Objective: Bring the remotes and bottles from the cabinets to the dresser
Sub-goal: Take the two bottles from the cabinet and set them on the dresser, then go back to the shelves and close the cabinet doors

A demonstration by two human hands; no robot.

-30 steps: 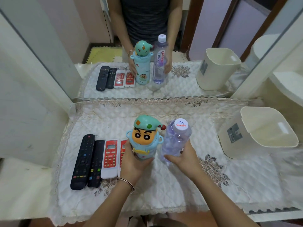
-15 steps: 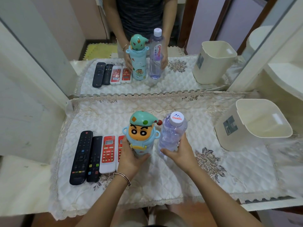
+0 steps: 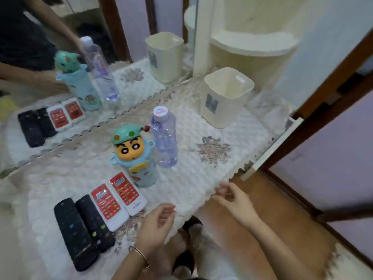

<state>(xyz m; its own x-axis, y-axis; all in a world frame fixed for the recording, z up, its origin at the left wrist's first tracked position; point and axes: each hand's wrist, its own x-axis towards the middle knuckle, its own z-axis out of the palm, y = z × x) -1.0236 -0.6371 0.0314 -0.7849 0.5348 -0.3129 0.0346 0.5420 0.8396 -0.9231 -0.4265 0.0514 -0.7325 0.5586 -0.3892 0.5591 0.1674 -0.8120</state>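
Standing upright on the quilted counter (image 3: 191,178), the cartoon-character bottle (image 3: 134,156) has the clear water bottle (image 3: 164,140) just beside it on its right. On its left, two white-and-red remotes (image 3: 110,206) and two black remotes (image 3: 74,233) lie in a row. The left hand (image 3: 156,225) and right hand (image 3: 234,201) hover in front of it, fingers loosely curled and empty. Placing looks finished, so the next move probably calls for checking the cabinets for leftovers.

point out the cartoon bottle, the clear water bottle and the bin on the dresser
cartoon bottle (image 3: 129,148), head view, on the yellow face under the green cap
water bottle (image 3: 166,142), head view, on its clear body
bin (image 3: 225,113), head view, on its outer front wall
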